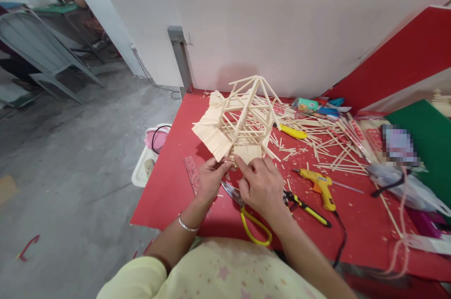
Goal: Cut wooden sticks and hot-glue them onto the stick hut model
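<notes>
A small house model (243,118) built from thin wooden sticks stands at the near left part of the red table. It has an open roof frame and slatted panels at its left side and front. My left hand (211,179) pinches at the model's lower front corner, thumb and finger together. With its index finger on the front panel, my right hand (262,184) grips the model's near edge, its other fingers curled. Scissors with yellow handles (255,228) lie below my hands. Black-and-yellow pliers (310,208), partly covered by my right hand, lie beside it.
A yellow glue gun (320,186) with a cord lies to the right. Behind it are many loose wooden sticks (324,137) and a yellow cutter (291,130). A pink ruler (191,174) lies at left. White boards (282,35) stand along the table's back.
</notes>
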{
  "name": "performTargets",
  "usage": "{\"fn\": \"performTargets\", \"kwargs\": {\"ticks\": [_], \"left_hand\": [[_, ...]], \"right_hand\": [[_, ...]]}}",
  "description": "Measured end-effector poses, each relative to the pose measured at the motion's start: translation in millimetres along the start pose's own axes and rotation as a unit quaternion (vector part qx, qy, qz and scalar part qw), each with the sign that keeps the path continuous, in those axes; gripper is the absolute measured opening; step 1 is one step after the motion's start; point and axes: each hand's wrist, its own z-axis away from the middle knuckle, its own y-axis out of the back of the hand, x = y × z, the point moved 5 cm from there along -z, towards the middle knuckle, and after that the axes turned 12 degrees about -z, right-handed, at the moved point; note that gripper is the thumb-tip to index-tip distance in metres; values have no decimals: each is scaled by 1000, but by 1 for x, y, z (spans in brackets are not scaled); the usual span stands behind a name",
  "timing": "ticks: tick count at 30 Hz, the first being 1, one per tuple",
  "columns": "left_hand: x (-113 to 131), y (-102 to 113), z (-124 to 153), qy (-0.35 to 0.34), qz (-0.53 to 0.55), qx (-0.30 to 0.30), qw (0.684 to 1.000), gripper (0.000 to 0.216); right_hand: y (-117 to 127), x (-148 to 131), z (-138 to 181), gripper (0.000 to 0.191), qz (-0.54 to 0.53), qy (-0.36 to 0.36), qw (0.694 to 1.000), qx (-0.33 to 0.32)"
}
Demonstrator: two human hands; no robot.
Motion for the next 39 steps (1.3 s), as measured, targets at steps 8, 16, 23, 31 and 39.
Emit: {"fn": "performTargets", "kwargs": {"ticks": [8, 16, 23, 31, 39], "left_hand": [[1, 0, 0, -6, 16, 5, 1000, 23], [1, 1, -1, -6, 18, 23, 1000, 24], [-1, 1, -1, 1, 16, 29, 999, 26], [0, 1, -1, -1, 13, 28, 1000, 25], [2, 1, -1, -1, 7, 30, 1000, 26]], "right_hand": [[-4, -7, 12, 66, 4, 2, 1000, 6], [-28, -6, 29, 83, 1, -16, 1000, -11], [-38, 2, 32, 83, 15, -26, 999, -41], [-41, 4, 32, 81, -1, -24, 998, -53], [-39, 3, 32, 80, 20, -25, 998, -54]]}}
